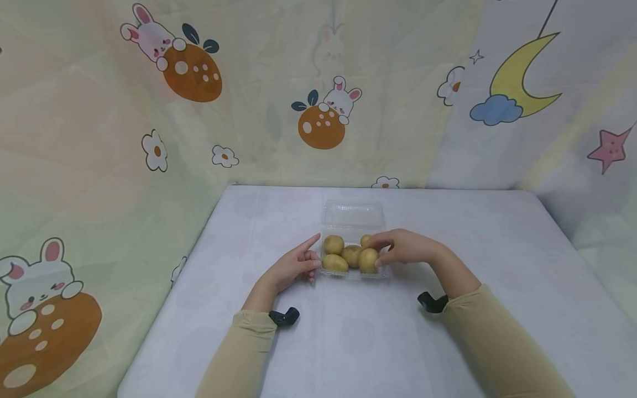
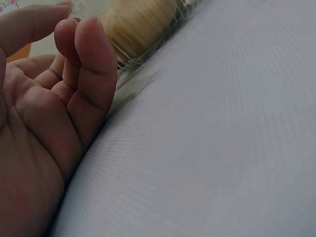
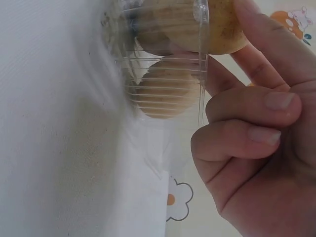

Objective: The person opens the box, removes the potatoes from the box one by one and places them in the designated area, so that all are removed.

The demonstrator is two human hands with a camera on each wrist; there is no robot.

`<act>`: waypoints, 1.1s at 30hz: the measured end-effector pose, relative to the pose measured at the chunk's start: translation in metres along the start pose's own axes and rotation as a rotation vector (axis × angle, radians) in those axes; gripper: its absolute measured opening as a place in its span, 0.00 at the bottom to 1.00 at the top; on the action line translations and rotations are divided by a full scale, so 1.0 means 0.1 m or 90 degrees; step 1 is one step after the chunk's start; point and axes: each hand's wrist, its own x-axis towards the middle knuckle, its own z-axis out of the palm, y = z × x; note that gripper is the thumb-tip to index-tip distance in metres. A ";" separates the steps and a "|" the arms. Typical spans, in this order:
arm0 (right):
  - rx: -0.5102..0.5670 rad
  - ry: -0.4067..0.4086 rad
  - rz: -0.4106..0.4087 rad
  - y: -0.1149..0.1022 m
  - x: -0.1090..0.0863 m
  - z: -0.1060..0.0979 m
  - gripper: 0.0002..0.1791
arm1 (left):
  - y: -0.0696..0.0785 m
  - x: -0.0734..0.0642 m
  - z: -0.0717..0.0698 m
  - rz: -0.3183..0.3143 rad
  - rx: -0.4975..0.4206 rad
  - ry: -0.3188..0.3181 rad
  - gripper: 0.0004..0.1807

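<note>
A clear plastic box [image 1: 353,214] lies with its lid folded back, and several yellowish potatoes [image 1: 334,244] fill its front half. My right hand [image 1: 409,246] reaches over the right wall and grips the front-right potato [image 1: 368,260]. In the right wrist view the thumb lies against this potato [image 3: 224,29], which sticks up above the box rim; another potato [image 3: 165,89] shows through the ribbed wall. At the left wall, my left hand [image 1: 293,266] pinches the box edge near its thumb tip, index finger stretched forward. Its other fingers [image 2: 94,64] curl outside the wall.
A white cloth-covered table [image 1: 338,342] carries the box near its far middle. A printed curtain [image 1: 259,99] with rabbits and flowers hangs behind and along the sides. Each wrist wears a small black device [image 1: 285,317] by the sleeve cuff.
</note>
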 end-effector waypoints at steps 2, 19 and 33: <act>0.019 0.000 0.010 0.00 0.00 -0.01 0.29 | 0.00 0.00 0.00 -0.002 0.002 0.004 0.47; 0.078 0.062 0.051 0.20 -0.10 -0.18 0.28 | 0.00 0.01 0.00 -0.007 0.001 0.006 0.47; 0.149 0.144 0.073 0.37 -0.21 -0.33 0.29 | 0.01 0.01 0.00 -0.002 0.013 0.006 0.46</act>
